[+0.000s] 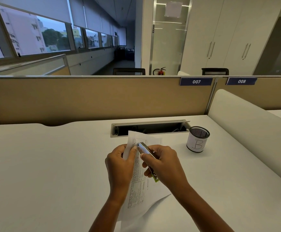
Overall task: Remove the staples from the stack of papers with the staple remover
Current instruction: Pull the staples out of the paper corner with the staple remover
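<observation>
A stack of printed white papers (138, 185) is lifted off the white desk, bent along its length. My left hand (119, 164) pinches its upper left part between thumb and fingers. My right hand (163, 163) grips a silver metal staple remover (145, 149) with a green end near my palm. Its tip touches the paper beside my left thumb, near the top corner. No staple is visible at this size.
A black mesh pen cup (198, 138) with a white label marked "B" stands to the right. An open cable tray slot (149, 128) lies in the desk just behind the papers. Beige partition walls (94, 97) close off the back, and a white divider (246, 124) the right.
</observation>
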Motion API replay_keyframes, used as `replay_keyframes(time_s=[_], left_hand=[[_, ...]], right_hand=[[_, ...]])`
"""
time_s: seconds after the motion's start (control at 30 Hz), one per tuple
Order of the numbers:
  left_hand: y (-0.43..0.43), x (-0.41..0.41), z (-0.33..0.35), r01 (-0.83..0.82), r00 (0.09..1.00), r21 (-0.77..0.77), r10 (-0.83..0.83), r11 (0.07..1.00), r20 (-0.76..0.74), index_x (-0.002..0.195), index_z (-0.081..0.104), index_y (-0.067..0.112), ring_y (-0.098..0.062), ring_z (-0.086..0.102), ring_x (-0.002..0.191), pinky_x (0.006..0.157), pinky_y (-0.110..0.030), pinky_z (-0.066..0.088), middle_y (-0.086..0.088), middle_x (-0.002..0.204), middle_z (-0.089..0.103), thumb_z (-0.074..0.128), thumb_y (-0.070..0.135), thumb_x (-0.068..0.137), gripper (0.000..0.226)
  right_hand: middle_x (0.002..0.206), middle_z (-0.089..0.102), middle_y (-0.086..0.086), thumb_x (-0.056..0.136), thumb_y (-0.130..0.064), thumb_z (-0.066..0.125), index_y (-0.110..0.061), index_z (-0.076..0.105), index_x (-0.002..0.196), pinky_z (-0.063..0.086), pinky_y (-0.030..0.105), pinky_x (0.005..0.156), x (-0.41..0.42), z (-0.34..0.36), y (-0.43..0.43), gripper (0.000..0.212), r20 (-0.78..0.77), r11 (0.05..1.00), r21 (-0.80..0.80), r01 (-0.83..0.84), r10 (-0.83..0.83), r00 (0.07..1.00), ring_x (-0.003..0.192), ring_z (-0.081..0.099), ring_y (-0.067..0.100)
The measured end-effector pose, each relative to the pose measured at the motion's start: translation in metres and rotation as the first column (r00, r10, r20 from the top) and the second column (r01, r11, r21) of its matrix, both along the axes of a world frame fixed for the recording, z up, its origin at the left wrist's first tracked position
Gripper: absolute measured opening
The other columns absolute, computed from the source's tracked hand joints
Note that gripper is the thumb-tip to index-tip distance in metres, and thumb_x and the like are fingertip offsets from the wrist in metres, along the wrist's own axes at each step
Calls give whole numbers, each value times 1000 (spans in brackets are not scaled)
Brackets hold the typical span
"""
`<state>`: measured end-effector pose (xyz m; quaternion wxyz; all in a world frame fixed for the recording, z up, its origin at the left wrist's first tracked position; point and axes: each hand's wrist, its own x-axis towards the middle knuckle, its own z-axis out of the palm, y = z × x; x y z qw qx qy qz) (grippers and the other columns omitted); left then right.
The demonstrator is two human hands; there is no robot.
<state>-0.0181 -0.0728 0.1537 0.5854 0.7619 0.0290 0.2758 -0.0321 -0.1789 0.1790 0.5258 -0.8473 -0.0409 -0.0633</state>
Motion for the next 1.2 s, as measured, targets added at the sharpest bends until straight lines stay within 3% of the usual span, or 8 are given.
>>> replay_keyframes(time_s=[0.17, 0.27, 0.33, 0.43, 0.57, 0.7, 0.97, 1.2], left_hand=[[2, 0, -1, 11, 1000, 21, -12, 1000, 15, 83, 63, 12, -4, 56, 56, 49, -12, 41, 3, 78, 62, 63, 21, 78, 10], [3, -5, -13, 77, 997, 47, -76, 996, -20, 74, 61, 12, -12, 61, 54, 44, -9, 44, -1, 66, 64, 61, 22, 79, 12], [5, -9, -20, 82, 994, -1, -81, 997, -71, 72, 61, 15, -10, 63, 55, 42, -10, 46, 1, 65, 64, 62, 21, 79, 9], [7, -6, -18, 68, 992, -114, -80, 991, -102, 68, 60, 25, -9, 64, 55, 42, -11, 49, 7, 64, 64, 62, 21, 79, 12], [9, -2, -6, 105, 982, -209, -134, 972, -132, 67, 59, 28, -15, 65, 59, 45, -17, 51, 5, 67, 66, 61, 22, 81, 15], [8, -5, -2, 129, 971, -256, -175, 958, -166, 69, 60, 27, -21, 65, 61, 50, -24, 50, 2, 70, 67, 60, 23, 81, 13], [6, -8, 0, 154, 969, -199, -188, 968, -163, 69, 59, 29, -15, 63, 57, 42, -12, 45, 5, 67, 65, 60, 24, 80, 13], [6, -10, 0, 181, 968, -165, -206, 969, -144, 67, 59, 33, -15, 63, 58, 45, -14, 46, 9, 65, 64, 61, 24, 80, 16]], right_hand=[[73, 63, 0, 88, -26, 54, -13, 63, 92, 49, 9, 49, -2, -1, 3, 16, 100, 992, -124, 31, -19, 995, 52, 59, 6], [69, 67, 11, 87, -18, 54, -6, 64, 88, 52, 28, 50, 4, 16, -11, 16, 243, 979, -116, 167, -135, 961, 52, 64, 18], [64, 67, 9, 85, -15, 55, -7, 64, 83, 53, 31, 49, 12, 33, -29, 12, 275, 980, -19, 200, -188, 943, 46, 64, 16], [58, 64, 1, 84, -11, 57, -13, 64, 85, 52, 26, 44, 16, 43, -44, 8, 200, 995, 59, 78, -88, 976, 41, 61, 11], [63, 64, 1, 84, -11, 58, -5, 62, 102, 52, 18, 44, 8, 19, -35, 19, -20, 996, 8, -88, 88, 996, 43, 60, 8], [66, 63, -2, 84, -16, 59, -6, 61, 108, 51, 14, 47, 6, 2, -24, 26, -136, 987, -21, -158, 153, 979, 46, 60, 6], [65, 63, -4, 84, -18, 59, -7, 62, 107, 51, 13, 47, 9, 5, -20, 26, -160, 985, -18, -172, 167, 973, 43, 60, 4], [64, 64, -4, 85, -18, 58, -7, 63, 105, 53, 15, 48, 9, 9, -20, 23, -145, 987, 4, -164, 162, 976, 44, 61, 6]])
